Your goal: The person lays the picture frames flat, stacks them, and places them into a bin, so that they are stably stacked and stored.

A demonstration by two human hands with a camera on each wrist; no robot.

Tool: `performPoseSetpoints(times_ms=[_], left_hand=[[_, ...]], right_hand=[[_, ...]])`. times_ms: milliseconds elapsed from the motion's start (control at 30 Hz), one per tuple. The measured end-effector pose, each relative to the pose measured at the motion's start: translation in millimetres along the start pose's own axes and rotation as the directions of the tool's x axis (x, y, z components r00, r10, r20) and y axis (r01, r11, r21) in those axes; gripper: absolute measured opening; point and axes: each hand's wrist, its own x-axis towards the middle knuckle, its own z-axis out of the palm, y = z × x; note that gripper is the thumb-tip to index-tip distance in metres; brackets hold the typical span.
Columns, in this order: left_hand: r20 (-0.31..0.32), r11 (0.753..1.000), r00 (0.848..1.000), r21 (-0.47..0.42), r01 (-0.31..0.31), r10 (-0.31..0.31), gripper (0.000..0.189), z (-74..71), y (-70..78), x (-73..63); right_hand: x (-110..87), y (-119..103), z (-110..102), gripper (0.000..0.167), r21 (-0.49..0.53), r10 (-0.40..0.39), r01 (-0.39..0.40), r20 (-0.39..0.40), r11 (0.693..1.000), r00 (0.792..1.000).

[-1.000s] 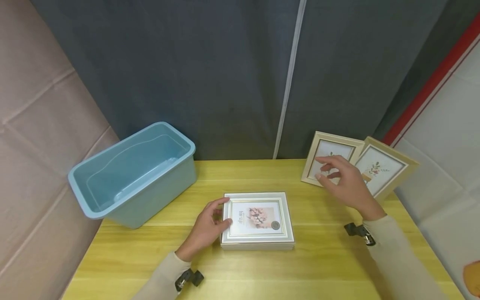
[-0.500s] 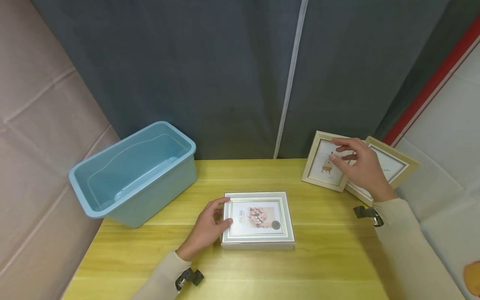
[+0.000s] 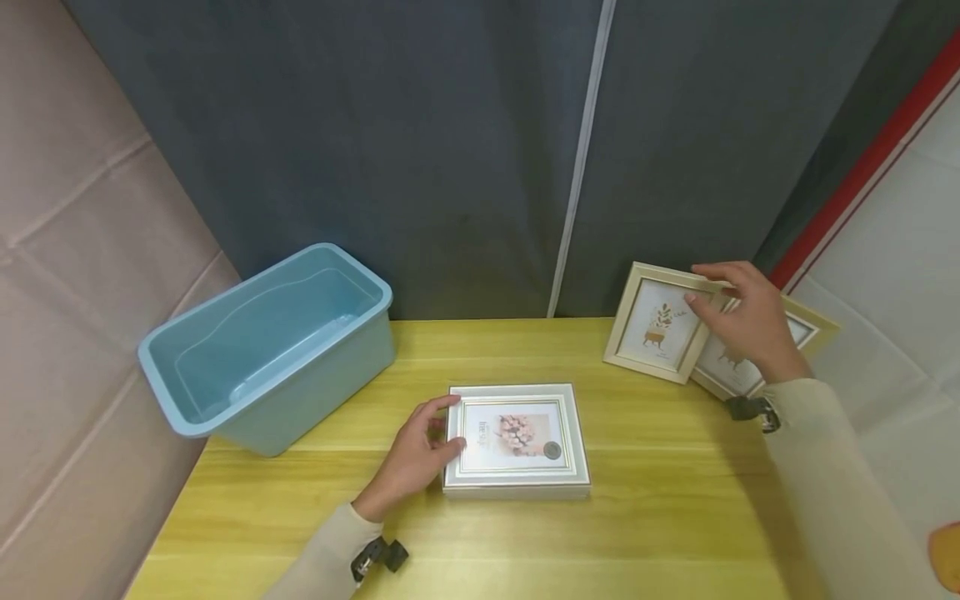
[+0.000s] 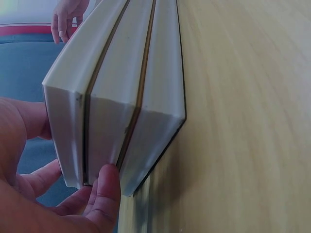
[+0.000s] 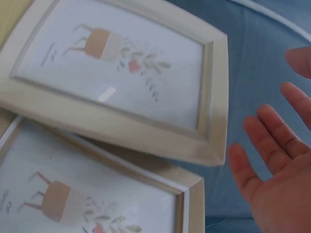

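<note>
A stack of silver-white picture frames (image 3: pixel 517 437) lies on the table, the top one showing pink flowers. My left hand (image 3: pixel 408 462) holds its left edge, thumb and a fingertip over the top frame. In the left wrist view the other fingers (image 4: pixel 104 194) bend against the side of the three-layer stack (image 4: pixel 112 111). My right hand (image 3: pixel 753 321) is at the upper edge of two cream picture frames leaning at the back right, the left one (image 3: pixel 660 325) overlapping the right one (image 3: pixel 731 375). In the right wrist view its spread fingers (image 5: pixel 277 141) stand off the frame's edge, holding nothing.
A blue plastic tub (image 3: pixel 277 333) stands at the back left of the yellow wooden table (image 3: pixel 510 550). A dark cloth screen (image 3: pixel 450 167) rises behind the table. An orange object (image 3: pixel 945 557) shows at the right edge.
My right hand has moved right and back, from in front of the cream frames to the upper edge. The left hand and the stack have stayed in place.
</note>
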Motion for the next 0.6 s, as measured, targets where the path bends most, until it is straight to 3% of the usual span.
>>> performPoseSetpoints(times_ms=[200, 433, 600], left_hand=[[-0.003, 1.000, 1.000, -0.003, -0.006, 0.006, 0.063, -0.4, -1.9, 0.5], [-0.002, 1.000, 1.000, -0.006, -0.006, 0.006, 0.063, 0.2, -3.1, 0.6], [-0.005, 1.000, 1.000, -0.006, -0.010, 0.010, 0.063, 0.9, -3.6, 0.8]], right_hand=[[8.0, 13.6, -2.5, 0.048, -0.059, 0.003, -0.003, 0.000, 0.998, 1.000], [9.4, 26.1, -3.7, 0.055, -0.038, 0.059, -0.054, 0.144, 0.998, 0.988], [8.2, 35.0, -0.3, 0.051, -0.058, 0.030, -0.020, 0.177, 0.998, 0.984]])
